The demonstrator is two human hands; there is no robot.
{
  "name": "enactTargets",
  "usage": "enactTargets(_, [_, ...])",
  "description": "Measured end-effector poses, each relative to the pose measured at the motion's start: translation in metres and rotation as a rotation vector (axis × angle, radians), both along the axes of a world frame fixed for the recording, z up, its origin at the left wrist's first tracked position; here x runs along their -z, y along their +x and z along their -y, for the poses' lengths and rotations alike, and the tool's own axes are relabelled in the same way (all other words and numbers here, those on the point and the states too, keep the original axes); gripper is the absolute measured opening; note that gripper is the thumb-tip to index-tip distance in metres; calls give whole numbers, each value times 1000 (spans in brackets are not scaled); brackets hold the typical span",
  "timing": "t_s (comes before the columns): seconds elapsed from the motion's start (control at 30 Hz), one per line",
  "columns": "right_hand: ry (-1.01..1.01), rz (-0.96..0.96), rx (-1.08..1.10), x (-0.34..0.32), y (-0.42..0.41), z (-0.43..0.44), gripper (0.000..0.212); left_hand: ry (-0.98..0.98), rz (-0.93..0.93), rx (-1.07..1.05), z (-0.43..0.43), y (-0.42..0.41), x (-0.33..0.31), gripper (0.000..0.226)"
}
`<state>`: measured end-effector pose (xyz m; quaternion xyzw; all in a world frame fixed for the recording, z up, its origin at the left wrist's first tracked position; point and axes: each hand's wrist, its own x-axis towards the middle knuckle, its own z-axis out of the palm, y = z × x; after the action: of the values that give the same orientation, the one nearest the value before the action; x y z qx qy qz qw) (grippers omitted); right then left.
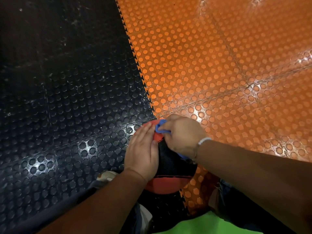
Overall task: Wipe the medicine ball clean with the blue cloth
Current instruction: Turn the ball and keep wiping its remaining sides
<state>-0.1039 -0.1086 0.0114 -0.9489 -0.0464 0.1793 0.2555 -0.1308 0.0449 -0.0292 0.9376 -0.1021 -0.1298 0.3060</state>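
The black floor [67, 98] is seen on the left. Next, the left hand [141, 154] is laid flat on the side of the medicine ball [172, 164], fingers straight and nothing gripped, likely so the ball is kept from rolling. The ball is set on the floor, close to the person. The blue cloth [159, 127] is bunched up and gripped by the right hand [182, 134], and pressed on the ball's top for rubbing. The orange floor [219, 65] is on the right. No box or bin is seen.

Red-and-black medicine ball [172, 166] — blue cloth [160, 127] bunched on top.
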Motion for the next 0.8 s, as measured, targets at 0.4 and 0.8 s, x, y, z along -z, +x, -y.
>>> enactTargets(0.4, [-66, -203, 272, 18, -12, 35, 30, 105, -218, -288, 20, -6, -7, 56])
enactTargets(0.8, [29, -284, 393, 32, -1, 25, 31, 102, -311, -334, 14, -9, -7, 50])
